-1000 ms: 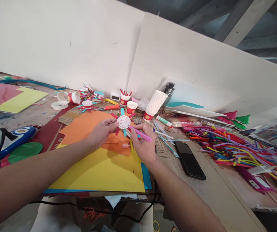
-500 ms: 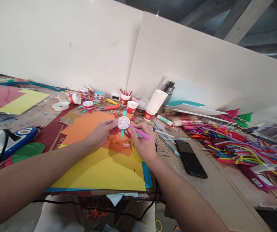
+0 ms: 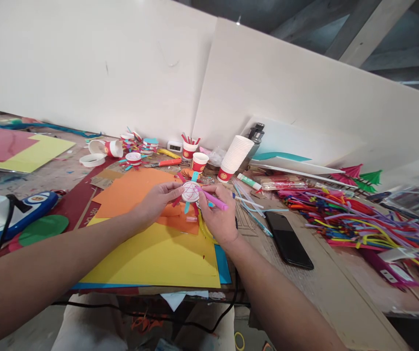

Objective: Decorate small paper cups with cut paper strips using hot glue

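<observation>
My left hand [image 3: 160, 199] pinches the left edge of a small round white disc [image 3: 190, 191] with purple lines on its face and blue and red strips sticking out around it. A pink marker [image 3: 214, 200] is in my right hand [image 3: 219, 214], its tip at the right side of the disc. Beneath both hands lie orange paper [image 3: 117, 195] and yellow paper [image 3: 150, 258]. A small pink cap [image 3: 191, 219] rests on the orange paper, below the disc.
A stack of paper cups [image 3: 235, 158], a cup of red sticks [image 3: 189, 148] and an orange cutter [image 3: 169, 162] stand or lie behind. To the right are a black phone [image 3: 289, 240] and many pipe cleaners [image 3: 355, 214]. A blue power strip [image 3: 19, 222] is at left.
The disc has moved slightly right and turned, so its blue strips now tilt. My left hand has shifted right with it. The marker tip stays close to the disc.
</observation>
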Tool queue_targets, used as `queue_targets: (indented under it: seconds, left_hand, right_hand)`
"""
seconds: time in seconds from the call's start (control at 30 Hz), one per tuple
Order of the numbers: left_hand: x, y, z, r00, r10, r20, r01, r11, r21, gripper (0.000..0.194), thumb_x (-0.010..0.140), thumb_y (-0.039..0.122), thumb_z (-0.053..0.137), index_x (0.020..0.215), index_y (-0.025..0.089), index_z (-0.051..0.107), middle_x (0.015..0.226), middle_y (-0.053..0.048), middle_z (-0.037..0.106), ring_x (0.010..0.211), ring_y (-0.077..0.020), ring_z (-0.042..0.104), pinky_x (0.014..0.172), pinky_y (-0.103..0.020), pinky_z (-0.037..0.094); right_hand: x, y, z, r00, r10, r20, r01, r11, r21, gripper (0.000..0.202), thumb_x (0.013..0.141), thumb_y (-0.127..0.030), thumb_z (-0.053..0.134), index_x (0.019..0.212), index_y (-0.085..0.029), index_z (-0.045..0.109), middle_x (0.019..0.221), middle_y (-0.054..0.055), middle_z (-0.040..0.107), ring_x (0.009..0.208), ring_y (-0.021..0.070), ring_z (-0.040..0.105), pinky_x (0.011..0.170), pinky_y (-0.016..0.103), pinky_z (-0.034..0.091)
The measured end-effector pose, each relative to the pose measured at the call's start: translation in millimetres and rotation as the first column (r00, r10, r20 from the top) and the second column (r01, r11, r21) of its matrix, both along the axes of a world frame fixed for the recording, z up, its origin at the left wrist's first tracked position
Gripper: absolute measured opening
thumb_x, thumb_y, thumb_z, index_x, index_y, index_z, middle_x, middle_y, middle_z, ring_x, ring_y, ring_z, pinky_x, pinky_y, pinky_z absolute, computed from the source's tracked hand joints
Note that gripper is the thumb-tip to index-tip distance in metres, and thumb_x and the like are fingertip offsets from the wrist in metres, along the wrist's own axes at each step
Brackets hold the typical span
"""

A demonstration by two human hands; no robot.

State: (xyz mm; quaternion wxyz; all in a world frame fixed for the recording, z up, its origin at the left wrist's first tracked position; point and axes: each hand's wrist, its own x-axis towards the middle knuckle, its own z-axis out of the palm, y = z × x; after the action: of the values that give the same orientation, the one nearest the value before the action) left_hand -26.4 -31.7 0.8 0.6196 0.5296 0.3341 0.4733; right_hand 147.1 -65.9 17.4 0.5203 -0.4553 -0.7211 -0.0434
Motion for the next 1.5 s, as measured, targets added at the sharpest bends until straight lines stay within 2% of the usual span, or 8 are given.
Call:
queue_targets:
  seconds: [0.2,0.4,0.63,0.87,1.3,1.5]
  left_hand:
    - [-1.5,4.3,-3.2,0.999,0.045,0.010,-0.046,0.998,0.045,0.033,0.077,0.047,0.072,0.090,0.017,0.073,0.080,-0.003,0.065,0.064,-0.0113,0.045,0.065,-0.025,0.037]
    - [-1.1,7.0,-4.9,0.997,0.059,0.054,-0.060,0.998,0.020,0.033,0.073,0.046,0.075,0.087,0.016,0.073,0.080,-0.003,0.067,0.064,-0.0118,0.048,0.064,-0.025,0.038]
    - [0.3,4.1,-2.0,0.996,0.039,0.080,-0.037,0.999,-0.019,0.033,0.071,0.044,0.078,0.085,0.015,0.070,0.080,-0.003,0.066,0.065,-0.0108,0.050,0.065,-0.025,0.039]
    - [2.9,3.0,-3.5,0.998,0.043,0.039,-0.042,0.999,-0.027,0.034,0.069,0.043,0.080,0.082,0.015,0.068,0.074,-0.002,0.065,0.063,-0.0108,0.052,0.063,-0.025,0.040]
    - [1.4,4.6,-4.2,0.998,0.043,0.055,-0.040,0.998,-0.044,0.036,0.066,0.044,0.081,0.082,0.015,0.069,0.079,-0.003,0.068,0.065,-0.0115,0.054,0.065,-0.026,0.041]
    - [1.4,7.5,-6.4,0.993,0.069,0.092,-0.065,0.997,-0.049,0.036,0.065,0.043,0.082,0.080,0.014,0.068,0.074,-0.002,0.065,0.066,-0.0114,0.054,0.066,-0.026,0.041]
  right_hand:
    - [0.3,1.5,-1.4,1.000,-0.005,0.028,0.006,0.999,-0.037,0.006,0.087,-0.024,0.059,0.082,-0.022,0.060,0.077,0.001,0.067,0.075,0.0169,0.062,0.076,0.036,0.043]
    - [0.4,1.1,-0.2,1.000,-0.001,-0.023,0.001,1.000,-0.004,0.009,0.088,-0.027,0.058,0.081,-0.022,0.060,0.077,0.001,0.067,0.073,0.0171,0.062,0.074,0.036,0.044]
    - [-2.1,-1.3,-0.3,1.000,0.019,-0.015,-0.020,0.999,-0.026,0.006,0.088,-0.024,0.059,0.083,-0.022,0.061,0.077,0.001,0.068,0.074,0.0171,0.063,0.075,0.036,0.044]
    - [-4.7,-2.3,-2.9,0.998,0.054,0.007,-0.054,0.998,-0.038,0.006,0.088,-0.024,0.059,0.084,-0.021,0.062,0.080,0.001,0.068,0.077,0.0170,0.063,0.077,0.036,0.043]
    - [-3.4,-2.7,-0.1,1.000,0.009,-0.009,-0.010,1.000,-0.026,0.005,0.087,-0.024,0.060,0.083,-0.021,0.061,0.077,0.000,0.067,0.073,0.0161,0.061,0.078,0.036,0.042]
    - [-1.7,-0.6,-3.0,1.000,0.000,0.022,0.001,0.997,-0.080,0.008,0.087,-0.025,0.059,0.080,-0.021,0.059,0.075,0.000,0.066,0.073,0.0165,0.061,0.076,0.036,0.041]
